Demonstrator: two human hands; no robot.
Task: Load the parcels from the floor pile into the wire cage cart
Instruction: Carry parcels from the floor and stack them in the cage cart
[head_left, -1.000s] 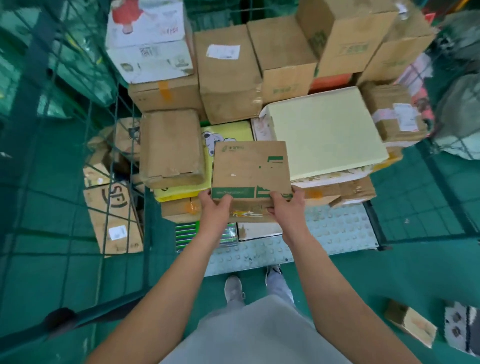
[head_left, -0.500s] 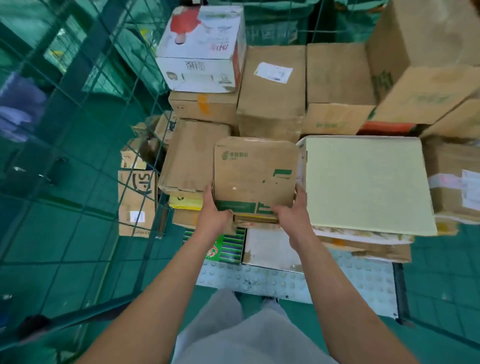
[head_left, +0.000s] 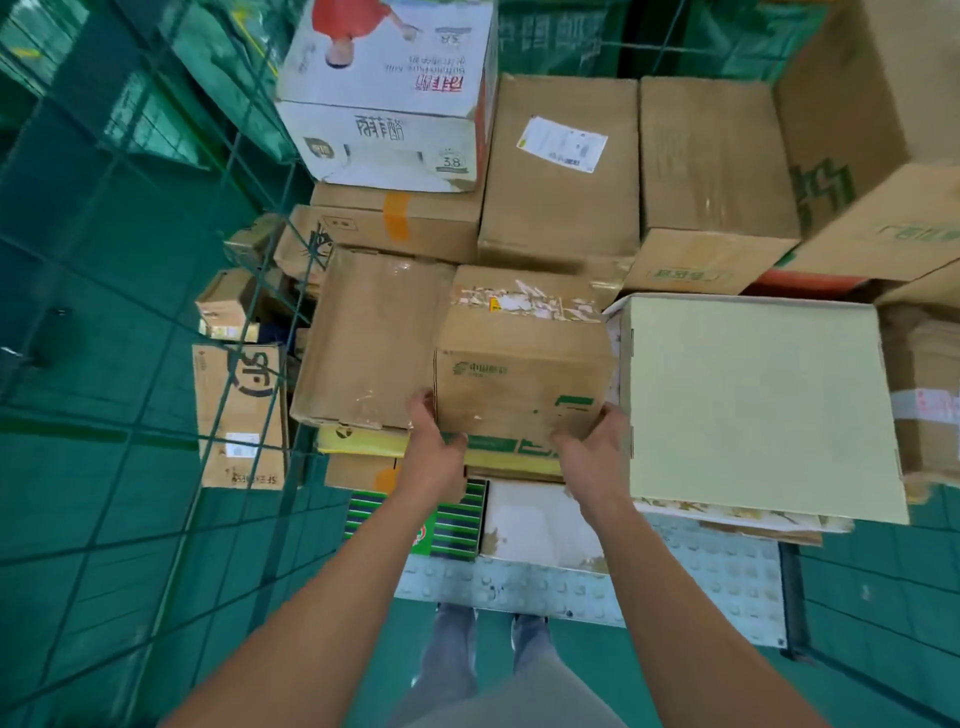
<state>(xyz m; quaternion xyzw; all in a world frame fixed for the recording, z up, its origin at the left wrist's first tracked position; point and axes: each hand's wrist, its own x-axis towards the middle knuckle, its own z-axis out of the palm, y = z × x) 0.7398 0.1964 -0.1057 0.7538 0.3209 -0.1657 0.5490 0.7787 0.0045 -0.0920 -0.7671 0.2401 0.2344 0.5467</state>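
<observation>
A brown cardboard parcel with green print (head_left: 522, 379) sits in the gap between a plain brown box (head_left: 371, 338) and a pale yellow flat box (head_left: 753, 405) inside the wire cage cart (head_left: 519, 590). My left hand (head_left: 434, 454) grips the parcel's near left corner. At its near right corner my right hand (head_left: 589, 449) holds it the same way. The parcel's top has torn label scraps. What it rests on is hidden.
Several stacked boxes fill the cart's back, among them a white printed carton (head_left: 387, 104) and a labelled brown box (head_left: 561, 166). The green wire side panel (head_left: 249, 312) stands at left, with loose boxes (head_left: 239, 415) behind it on the green floor. My feet stand at the cart's edge.
I have leaned in closer. Both hands have pushed the green-printed parcel farther into the cart, down into the gap between the brown box and the yellow box.
</observation>
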